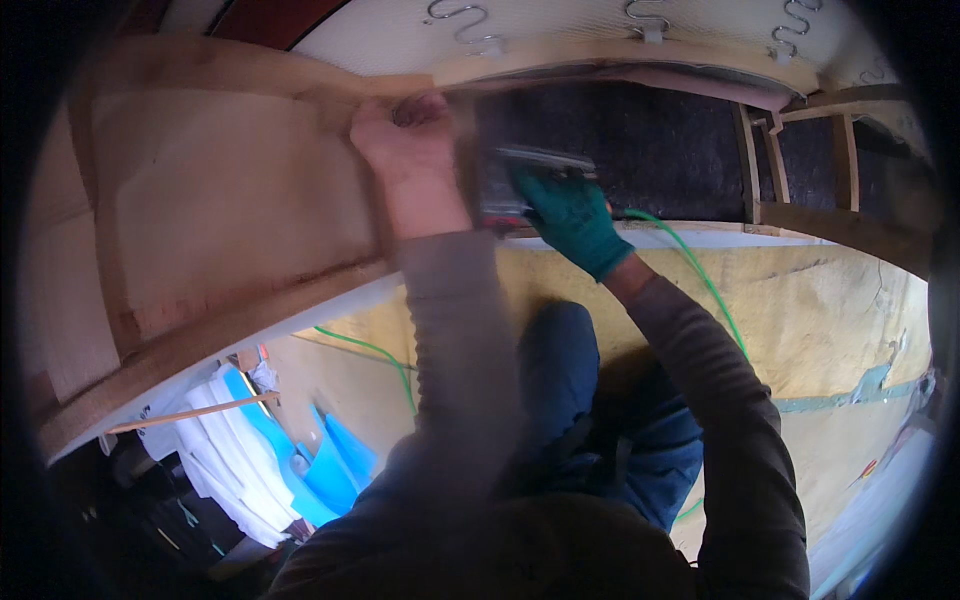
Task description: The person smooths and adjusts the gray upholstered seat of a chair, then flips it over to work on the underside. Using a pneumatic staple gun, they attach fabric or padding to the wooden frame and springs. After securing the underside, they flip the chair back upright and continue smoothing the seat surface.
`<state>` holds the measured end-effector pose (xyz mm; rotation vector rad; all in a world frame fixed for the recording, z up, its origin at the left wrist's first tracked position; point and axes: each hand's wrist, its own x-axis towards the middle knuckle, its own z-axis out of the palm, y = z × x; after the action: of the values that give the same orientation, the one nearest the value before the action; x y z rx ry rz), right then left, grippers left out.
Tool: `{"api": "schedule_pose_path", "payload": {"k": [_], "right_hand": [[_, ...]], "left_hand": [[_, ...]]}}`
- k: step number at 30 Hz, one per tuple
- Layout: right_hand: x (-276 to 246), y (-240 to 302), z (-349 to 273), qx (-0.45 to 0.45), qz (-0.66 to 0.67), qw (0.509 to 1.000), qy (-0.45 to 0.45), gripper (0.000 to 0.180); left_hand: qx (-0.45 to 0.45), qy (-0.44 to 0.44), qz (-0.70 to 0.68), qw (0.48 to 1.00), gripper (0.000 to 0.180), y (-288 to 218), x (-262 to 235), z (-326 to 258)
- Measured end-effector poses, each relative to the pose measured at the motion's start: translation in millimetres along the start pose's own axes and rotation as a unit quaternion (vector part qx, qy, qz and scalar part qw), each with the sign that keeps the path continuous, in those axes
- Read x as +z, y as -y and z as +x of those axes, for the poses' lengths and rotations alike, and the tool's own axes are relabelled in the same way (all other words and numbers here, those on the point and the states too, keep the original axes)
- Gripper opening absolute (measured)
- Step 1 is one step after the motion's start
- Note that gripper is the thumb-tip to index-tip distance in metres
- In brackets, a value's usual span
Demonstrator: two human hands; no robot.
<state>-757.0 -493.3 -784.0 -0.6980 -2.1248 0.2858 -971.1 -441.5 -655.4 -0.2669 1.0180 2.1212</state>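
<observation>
Overhead view: a person knelt on a yellowish floor (pixel 820 320) and worked on an upturned wooden furniture frame (pixel 230 220) that filled the far left of the scene.
Left hand: the bare left hand (pixel 412 160) was blurred; it lay against the wood near the frame's upper rail (pixel 620 55), with the fingers curled onto the edge. Whether it pinched anything there I cannot tell.
Right hand: the right hand (pixel 572 215), in a green glove, was closed around the handle of a staple gun (pixel 520 180), just right of the left hand.
Staple gun: a dark tool with a metal top, its nose pushed toward the frame between the two hands, close to the left wrist.
Hose: a thin green hose (pixel 700 275) ran from the tool to the right and down past the right sleeve; another stretch of it showed on the floor at the left of the left sleeve.
Black fabric: a dark felt-like lining (pixel 650 150) covered the inside of the frame, far and right of the tool.
Springs: zigzag metal springs (pixel 460 22) sat along the far edge, above the curved rail.
Slats: upright wooden slats (pixel 775 160) stood at the far right of the frame.
Near left: white and blue sheets (pixel 270 450) lay piled on the floor under the frame's lower edge.
Legs: blue trousers (pixel 590 400) showed between the two forearms.
</observation>
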Motion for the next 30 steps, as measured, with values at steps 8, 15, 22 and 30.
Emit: {"api": "schedule_pose_path", "payload": {"k": [8,15,22,30], "right_hand": [[52.3,2.5,40.3,0.023,-0.003,0.996,0.084,0.043],[76.1,-1.6,45.7,-0.021,-0.027,0.999,0.032,0.045],[104.4,3.0,38.7,0.038,-0.048,0.994,0.087,0.041],[75.8,8.9,50.8,0.063,0.032,0.994,0.08,0.027]], "left_hand": [[-0.018,-0.022,0.048,0.998,0.045,-16.0,11.3,-12.8],[-0.044,-0.012,0.031,0.998,0.049,-23.8,15.0,-21.0],[-0.023,0.01,0.081,0.996,0.06,-26.5,20.4,-34.2],[-0.057,-0.01,0.058,0.997,0.072,-30.6,28.4,-37.5]]}}
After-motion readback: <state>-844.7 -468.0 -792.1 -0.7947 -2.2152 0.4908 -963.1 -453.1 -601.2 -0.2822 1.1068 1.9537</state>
